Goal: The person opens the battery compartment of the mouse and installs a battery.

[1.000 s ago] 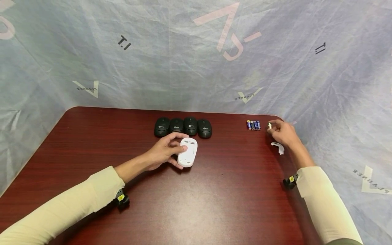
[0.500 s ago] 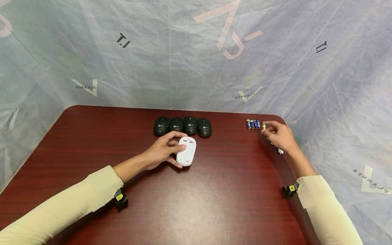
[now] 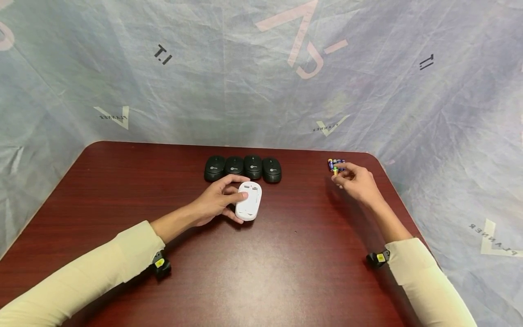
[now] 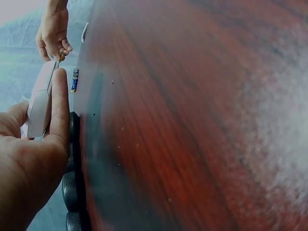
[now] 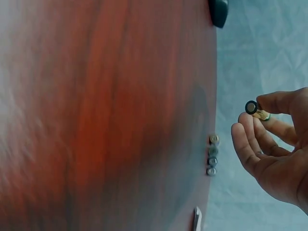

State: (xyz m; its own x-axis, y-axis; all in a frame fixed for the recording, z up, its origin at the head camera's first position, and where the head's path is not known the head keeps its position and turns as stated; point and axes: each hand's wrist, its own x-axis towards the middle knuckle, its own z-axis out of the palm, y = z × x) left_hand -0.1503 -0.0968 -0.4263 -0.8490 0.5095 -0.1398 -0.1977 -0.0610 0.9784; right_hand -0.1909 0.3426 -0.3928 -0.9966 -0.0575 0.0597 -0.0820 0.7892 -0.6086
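Observation:
My left hand (image 3: 216, 202) grips a white computer mouse (image 3: 250, 208), its underside turned up and the battery compartment uncovered. In the left wrist view the mouse (image 4: 41, 98) appears edge-on between thumb and fingers. Over at the right, my right hand (image 3: 357, 181) pinches a yellow-green battery (image 3: 335, 171) between thumb and fingertips. One end of that battery (image 5: 251, 107) faces the right wrist camera. Just behind it, a row of several blue batteries (image 3: 330, 164) lies on the table, partly covered by the right hand in the head view.
Several black mice (image 3: 253, 168) stand side by side behind the left hand. A white battery cover (image 5: 197, 219) lies near the table's edge in the right wrist view; the right arm hides it from the head camera. Grey printed cloth (image 3: 229, 81) rises behind the dark red table (image 3: 265, 272).
My right hand has carried the pinched battery leftward, from right of the battery row to in front of it, and now hides the cover. The left hand with the white mouse has barely moved.

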